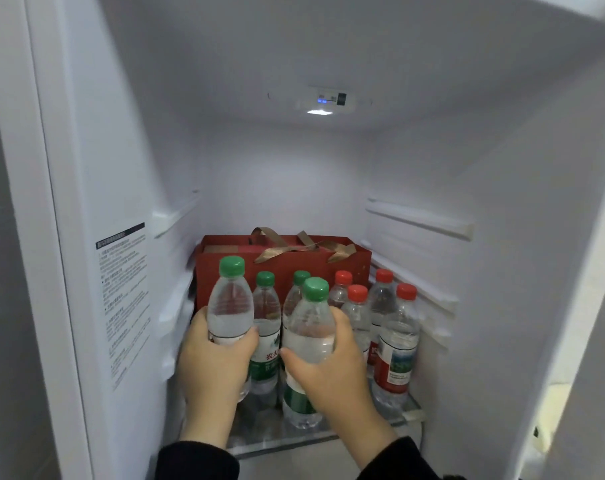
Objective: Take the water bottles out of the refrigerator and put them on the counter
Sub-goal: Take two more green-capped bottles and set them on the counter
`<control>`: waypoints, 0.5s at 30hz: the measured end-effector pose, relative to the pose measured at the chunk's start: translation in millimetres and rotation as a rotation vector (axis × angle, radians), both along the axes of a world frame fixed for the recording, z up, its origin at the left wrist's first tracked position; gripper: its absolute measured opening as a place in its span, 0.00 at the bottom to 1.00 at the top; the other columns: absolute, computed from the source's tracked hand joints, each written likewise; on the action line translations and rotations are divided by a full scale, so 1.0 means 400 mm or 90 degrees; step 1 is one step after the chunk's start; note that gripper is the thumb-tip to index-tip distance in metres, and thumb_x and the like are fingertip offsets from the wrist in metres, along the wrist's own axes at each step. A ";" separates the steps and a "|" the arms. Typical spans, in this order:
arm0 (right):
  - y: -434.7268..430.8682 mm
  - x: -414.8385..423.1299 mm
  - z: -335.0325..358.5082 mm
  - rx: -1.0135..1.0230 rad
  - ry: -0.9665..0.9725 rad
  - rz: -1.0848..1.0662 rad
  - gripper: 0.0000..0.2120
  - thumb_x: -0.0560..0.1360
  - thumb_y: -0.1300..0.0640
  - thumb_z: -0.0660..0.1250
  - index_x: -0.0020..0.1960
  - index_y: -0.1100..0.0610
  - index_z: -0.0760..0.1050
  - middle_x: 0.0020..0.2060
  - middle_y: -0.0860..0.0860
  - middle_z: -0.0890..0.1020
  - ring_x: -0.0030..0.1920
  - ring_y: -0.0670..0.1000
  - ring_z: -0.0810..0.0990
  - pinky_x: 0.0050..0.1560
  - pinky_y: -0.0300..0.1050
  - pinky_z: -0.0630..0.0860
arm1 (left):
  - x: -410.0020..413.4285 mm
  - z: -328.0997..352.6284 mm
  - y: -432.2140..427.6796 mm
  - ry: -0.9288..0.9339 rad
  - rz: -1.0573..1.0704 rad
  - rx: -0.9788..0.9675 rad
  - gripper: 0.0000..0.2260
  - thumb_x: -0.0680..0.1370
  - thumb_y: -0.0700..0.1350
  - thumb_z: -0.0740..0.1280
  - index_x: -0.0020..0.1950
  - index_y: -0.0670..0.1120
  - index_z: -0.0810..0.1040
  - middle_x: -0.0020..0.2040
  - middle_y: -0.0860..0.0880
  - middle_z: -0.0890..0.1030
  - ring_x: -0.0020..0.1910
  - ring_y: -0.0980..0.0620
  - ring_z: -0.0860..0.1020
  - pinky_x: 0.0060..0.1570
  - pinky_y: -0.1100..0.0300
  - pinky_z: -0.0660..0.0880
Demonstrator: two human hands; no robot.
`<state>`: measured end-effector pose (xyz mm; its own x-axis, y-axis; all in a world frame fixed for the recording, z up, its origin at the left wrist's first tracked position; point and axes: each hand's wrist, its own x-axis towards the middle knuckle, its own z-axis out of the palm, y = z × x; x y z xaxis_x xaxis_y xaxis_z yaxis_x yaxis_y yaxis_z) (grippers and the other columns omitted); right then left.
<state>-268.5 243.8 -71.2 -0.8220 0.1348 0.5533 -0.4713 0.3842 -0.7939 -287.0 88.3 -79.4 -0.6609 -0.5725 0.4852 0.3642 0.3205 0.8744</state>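
Inside the open refrigerator, clear water bottles stand on a glass shelf [410,408]. My left hand [214,368] grips a green-capped bottle [230,299] at the front left, raised a little above its neighbours. My right hand [329,372] wraps a second green-capped bottle [309,327] in the front middle. Two more green-capped bottles [266,306] stand behind them. Several red-capped bottles [396,344] with red labels stand on the right side of the shelf, untouched.
A red gift bag [294,263] with gold ribbon handles fills the back of the shelf behind the bottles. White side walls with shelf rails [419,223] close in on both sides. A printed label [124,306] is stuck on the left wall.
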 end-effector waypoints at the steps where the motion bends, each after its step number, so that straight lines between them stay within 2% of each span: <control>1: 0.006 0.011 0.018 0.002 0.006 -0.010 0.34 0.60 0.39 0.76 0.55 0.18 0.60 0.53 0.19 0.72 0.53 0.24 0.72 0.42 0.19 0.68 | 0.011 0.024 0.000 0.018 -0.011 -0.008 0.17 0.62 0.60 0.74 0.47 0.70 0.74 0.42 0.76 0.77 0.38 0.68 0.77 0.31 0.68 0.68; 3: 0.021 0.032 0.060 0.010 0.019 -0.029 0.34 0.60 0.36 0.75 0.56 0.19 0.59 0.54 0.24 0.74 0.55 0.27 0.73 0.47 0.25 0.72 | 0.027 0.065 0.004 0.057 -0.043 -0.010 0.18 0.61 0.60 0.75 0.47 0.72 0.74 0.43 0.74 0.79 0.40 0.69 0.78 0.34 0.67 0.70; 5: 0.041 0.054 0.098 0.004 0.050 -0.040 0.33 0.61 0.38 0.76 0.58 0.23 0.63 0.53 0.28 0.77 0.54 0.32 0.77 0.51 0.32 0.75 | 0.035 0.097 0.017 0.088 -0.090 -0.012 0.17 0.61 0.59 0.76 0.46 0.69 0.76 0.42 0.68 0.82 0.41 0.68 0.79 0.36 0.65 0.73; 9: 0.090 0.120 0.146 -0.015 0.070 -0.058 0.31 0.62 0.44 0.79 0.61 0.33 0.69 0.52 0.36 0.82 0.52 0.39 0.82 0.52 0.45 0.82 | 0.074 0.135 0.057 0.113 -0.164 -0.059 0.14 0.64 0.54 0.79 0.44 0.63 0.77 0.42 0.76 0.79 0.41 0.74 0.77 0.32 0.72 0.69; 13: 0.145 0.219 0.184 -0.018 0.087 -0.097 0.30 0.60 0.41 0.79 0.58 0.33 0.70 0.49 0.37 0.84 0.47 0.39 0.84 0.47 0.45 0.83 | 0.140 0.164 0.124 0.141 -0.240 -0.034 0.14 0.64 0.53 0.79 0.46 0.61 0.79 0.42 0.70 0.82 0.41 0.69 0.80 0.32 0.73 0.72; 15: 0.175 0.279 0.207 -0.024 0.102 -0.106 0.28 0.60 0.41 0.79 0.56 0.33 0.70 0.48 0.37 0.84 0.45 0.40 0.84 0.45 0.43 0.82 | 0.184 0.187 0.162 0.157 -0.275 -0.028 0.14 0.64 0.54 0.79 0.44 0.62 0.78 0.40 0.69 0.82 0.40 0.69 0.80 0.32 0.69 0.73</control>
<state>-156.9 313.6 11.8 -0.6882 0.2849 0.6672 -0.5252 0.4387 -0.7292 -213.5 153.0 -4.5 -0.6958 -0.2475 0.6742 0.6660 0.1290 0.7347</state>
